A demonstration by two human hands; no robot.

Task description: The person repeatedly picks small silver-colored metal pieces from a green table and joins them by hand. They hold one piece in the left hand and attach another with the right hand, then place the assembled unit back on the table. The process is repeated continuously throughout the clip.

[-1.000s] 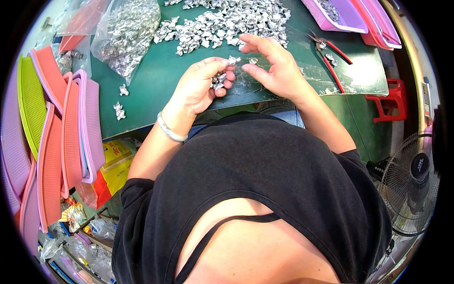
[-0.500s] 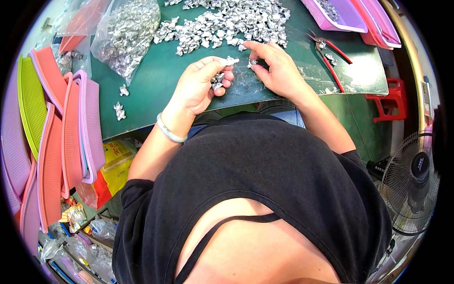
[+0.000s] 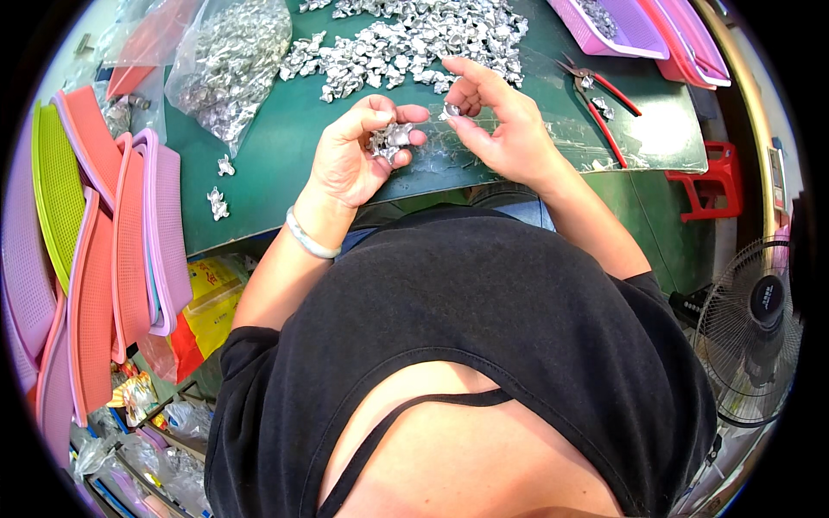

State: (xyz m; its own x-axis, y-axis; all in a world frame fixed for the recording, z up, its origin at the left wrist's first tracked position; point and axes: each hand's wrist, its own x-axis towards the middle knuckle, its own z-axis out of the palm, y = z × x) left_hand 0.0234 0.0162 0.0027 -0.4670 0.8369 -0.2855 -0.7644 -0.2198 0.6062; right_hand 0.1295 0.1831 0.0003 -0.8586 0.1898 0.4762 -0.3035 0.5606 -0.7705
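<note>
My left hand [image 3: 350, 155] is turned palm up, its fingers curled around several small silver metal castings [image 3: 390, 141]. Its thumb lies above them and the index finger stretches toward my right hand. Just right of it, above the near table edge, my right hand [image 3: 509, 129] has a small silver piece [image 3: 452, 110] among its curled fingers, partly hidden. The index finger there points up and away. Beyond both hands spreads a large heap of similar castings [image 3: 414, 43] on the green table [image 3: 276, 186].
A clear plastic bag [image 3: 237, 69] full of castings lies at the far left, two loose castings [image 3: 218, 204] near it. Red-handled cutting pliers [image 3: 604, 112] rest at right by a purple basket [image 3: 622, 39]. Stacked plastic baskets [image 3: 95, 259] crowd the left; a red stool [image 3: 712, 186] and fan [image 3: 751, 337] stand right.
The casting pinched at my left fingertips has dropped back among the others in that hand, and the thumb has lifted. My right hand has turned slightly, its index finger raised.
</note>
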